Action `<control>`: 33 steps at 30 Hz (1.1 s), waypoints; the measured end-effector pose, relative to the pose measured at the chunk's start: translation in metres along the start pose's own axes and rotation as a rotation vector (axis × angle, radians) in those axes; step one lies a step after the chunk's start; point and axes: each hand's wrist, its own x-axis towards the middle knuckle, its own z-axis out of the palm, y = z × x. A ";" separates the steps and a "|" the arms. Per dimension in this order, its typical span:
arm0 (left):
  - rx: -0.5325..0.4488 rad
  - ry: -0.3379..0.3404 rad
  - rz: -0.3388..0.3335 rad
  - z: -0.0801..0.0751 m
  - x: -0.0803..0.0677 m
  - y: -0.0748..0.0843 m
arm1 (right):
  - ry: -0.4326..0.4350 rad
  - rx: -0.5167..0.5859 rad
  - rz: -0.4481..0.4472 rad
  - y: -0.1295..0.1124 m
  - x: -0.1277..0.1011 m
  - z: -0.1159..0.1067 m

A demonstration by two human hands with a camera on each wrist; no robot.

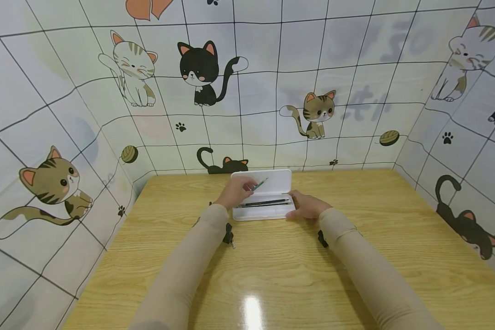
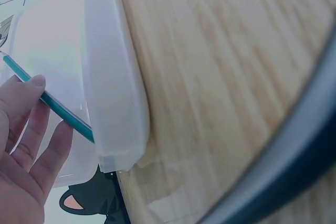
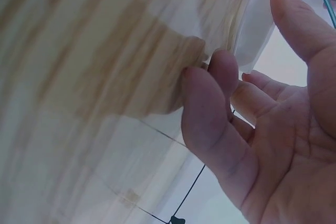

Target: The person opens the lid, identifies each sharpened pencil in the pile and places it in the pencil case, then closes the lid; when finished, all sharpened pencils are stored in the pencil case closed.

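Note:
A white pencil case (image 1: 277,181) lies open at the far middle of the wooden table (image 1: 367,256), its lid folded back. Dark pens (image 1: 264,202) lie in its tray. My left hand (image 1: 247,187) hovers over the case's left part and pinches a teal pencil (image 1: 261,184) that points up and right. In the left wrist view the teal pencil (image 2: 58,109) runs from my fingertips (image 2: 37,85) down behind the case's rim (image 2: 113,77). My right hand (image 1: 299,207) holds the case's right end, thumb on top; the right wrist view shows its fingers (image 3: 220,103) curled against the white edge (image 3: 257,19).
Cat-print panels (image 1: 66,137) wall the table on the left, back and right. The case sits close to the back panel. Bare wood stretches from the case to the near edge, with a light glare (image 1: 252,311) near me.

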 end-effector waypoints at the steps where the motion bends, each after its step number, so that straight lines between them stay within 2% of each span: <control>1: 0.003 0.000 0.000 0.000 0.000 0.000 | 0.000 -0.001 0.000 0.000 0.000 0.000; 10: 0.010 -0.018 0.011 -0.004 -0.002 0.005 | -0.006 -0.011 0.013 0.001 0.001 0.001; 17: -0.045 0.002 0.000 -0.012 -0.007 0.008 | 0.001 -0.013 0.024 0.001 0.001 0.001; 21: -0.034 0.028 -0.003 -0.017 -0.011 0.011 | 0.000 -0.009 0.020 0.000 0.001 0.001; 24: -0.010 0.117 0.030 -0.022 -0.013 0.013 | -0.001 -0.011 0.016 -0.001 0.000 0.001; 28: -0.001 0.329 0.150 -0.031 -0.015 0.014 | 0.002 -0.021 0.012 -0.001 -0.001 0.000; 30: 0.036 0.424 0.199 -0.037 -0.015 0.013 | 0.003 -0.024 0.012 -0.001 -0.001 0.000; 32: 0.073 0.490 0.188 -0.041 -0.016 0.012 | 0.005 -0.025 0.007 -0.001 -0.002 0.000; 33: 0.095 0.510 0.158 -0.043 -0.017 0.011 | 0.006 -0.024 0.007 -0.001 -0.002 0.000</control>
